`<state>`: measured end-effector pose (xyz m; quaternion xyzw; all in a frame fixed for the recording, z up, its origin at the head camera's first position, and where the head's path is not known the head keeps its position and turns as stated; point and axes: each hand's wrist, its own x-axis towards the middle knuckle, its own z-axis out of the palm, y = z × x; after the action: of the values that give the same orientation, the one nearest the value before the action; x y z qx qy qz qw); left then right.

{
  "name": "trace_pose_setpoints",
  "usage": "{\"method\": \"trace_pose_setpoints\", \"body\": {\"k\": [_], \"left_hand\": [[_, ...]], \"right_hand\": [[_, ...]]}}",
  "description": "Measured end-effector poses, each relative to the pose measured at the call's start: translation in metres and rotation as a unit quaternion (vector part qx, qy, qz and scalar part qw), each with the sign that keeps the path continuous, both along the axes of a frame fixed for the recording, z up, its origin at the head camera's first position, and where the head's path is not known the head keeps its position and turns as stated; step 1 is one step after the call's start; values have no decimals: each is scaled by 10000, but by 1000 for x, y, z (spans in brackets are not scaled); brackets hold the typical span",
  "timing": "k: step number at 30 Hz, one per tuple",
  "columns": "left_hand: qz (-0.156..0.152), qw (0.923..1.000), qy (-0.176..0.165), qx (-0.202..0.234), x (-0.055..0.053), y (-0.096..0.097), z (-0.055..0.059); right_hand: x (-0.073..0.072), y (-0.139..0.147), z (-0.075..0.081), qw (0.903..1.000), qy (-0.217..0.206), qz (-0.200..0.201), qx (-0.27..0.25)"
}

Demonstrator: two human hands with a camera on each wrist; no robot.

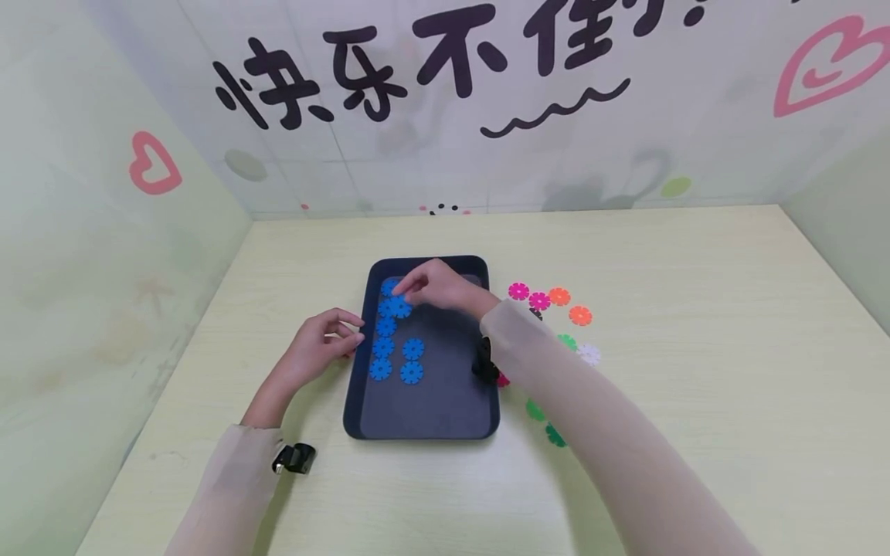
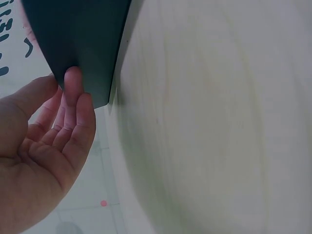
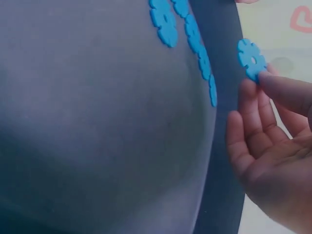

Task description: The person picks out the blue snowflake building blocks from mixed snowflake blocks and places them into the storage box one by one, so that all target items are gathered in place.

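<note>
In the head view a dark tray (image 1: 438,413) holds several blue notched plastic discs (image 1: 380,369), most in a column along its left side, with a pair (image 1: 413,349) beside them. My right hand (image 1: 438,284) is over the tray's upper left, pinching one blue disc (image 3: 252,59) between thumb and fingertips; the right wrist view shows it held up above the others. At the tray's left rim is my left hand (image 1: 323,340). The left wrist view shows its thumb at the edge and its fingertips (image 2: 74,78) against the outer wall, gripping the tray lightly.
Right of the tray lie loose discs: pink (image 1: 518,291), orange (image 1: 580,316), white (image 1: 589,354) and green (image 1: 535,410), some partly hidden by the right sleeve (image 1: 556,371). A printed wall (image 1: 417,170) stands behind the pale wooden table (image 1: 667,293).
</note>
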<state>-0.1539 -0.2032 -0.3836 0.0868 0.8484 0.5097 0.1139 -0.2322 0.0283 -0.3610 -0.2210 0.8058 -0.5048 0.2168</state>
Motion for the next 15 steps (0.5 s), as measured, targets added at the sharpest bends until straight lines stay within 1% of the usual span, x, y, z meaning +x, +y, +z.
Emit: {"method": "trace_pose_setpoints", "body": {"k": [9,15], "left_hand": [[-17,10000,23,-11,0,0,1],[2,10000,-8,-14,0,-1,1]], "right_hand": [[0,-3,-7,9980,-364,-80,511],[1,-5,-12,9965,-323,-103,766]]}}
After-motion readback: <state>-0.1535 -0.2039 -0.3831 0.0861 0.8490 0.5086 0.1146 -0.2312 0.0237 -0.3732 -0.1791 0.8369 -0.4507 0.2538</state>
